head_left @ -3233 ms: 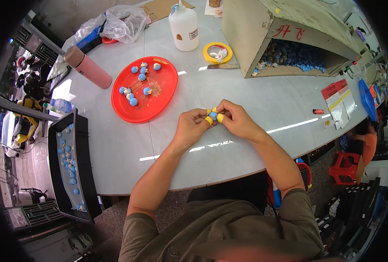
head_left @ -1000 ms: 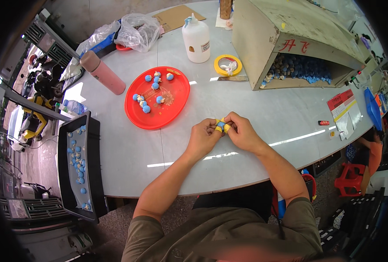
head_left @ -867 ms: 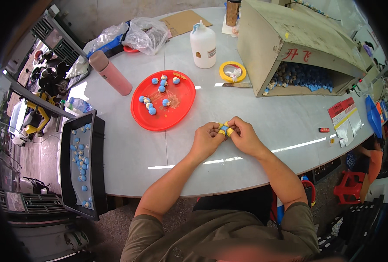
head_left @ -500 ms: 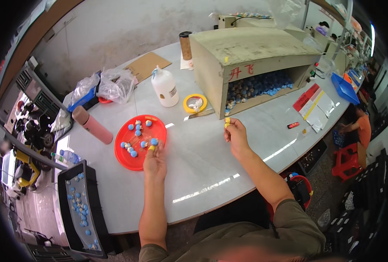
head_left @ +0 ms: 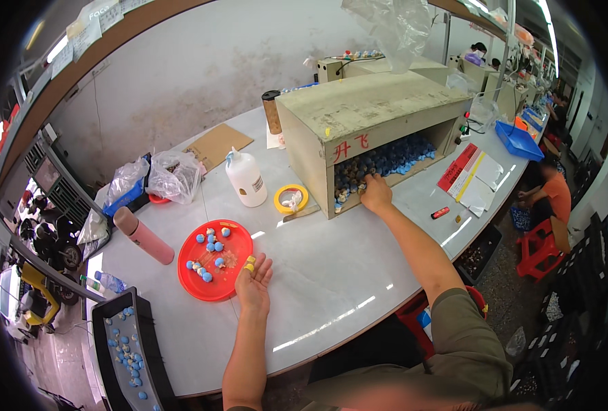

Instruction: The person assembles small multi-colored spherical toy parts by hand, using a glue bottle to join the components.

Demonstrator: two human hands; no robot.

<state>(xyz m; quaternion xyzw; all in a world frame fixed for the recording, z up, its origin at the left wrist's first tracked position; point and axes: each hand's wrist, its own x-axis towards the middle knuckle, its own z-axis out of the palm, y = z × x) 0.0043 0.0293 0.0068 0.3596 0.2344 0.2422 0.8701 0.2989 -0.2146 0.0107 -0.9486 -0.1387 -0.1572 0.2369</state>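
Observation:
My left hand (head_left: 253, 291) lies palm up at the near right rim of a red round plate (head_left: 189, 286). Its fingers are loosely stretched, the thumb has a yellow wrap, and no piece shows in it. Small blue-and-cream ball-shaped pieces (head_left: 207, 277) lie on the plate. At the mouth of a pale, boxy metal cabinet (head_left: 379, 103), my right hand (head_left: 378, 197) is at the near edge of a heap of similar blue and cream pieces (head_left: 386, 163). Its fingers are bent together, and their tips merge with the heap, so what they pinch is hard to make out.
Left of the plate stand a pink flask (head_left: 143, 236) and a black tray (head_left: 98, 322) of blue pieces. Beyond it are a white bottle (head_left: 246, 179) and yellow tape roll (head_left: 279, 205). A red lighter (head_left: 440, 213) and papers (head_left: 478, 181) lie right. Another person (head_left: 554, 195) sits farther right.
My right hand has moved forward from the bare tabletop to the cabinet mouth. My left hand has let go of a blue piece, which stays on the plate, and drawn back to the rim.

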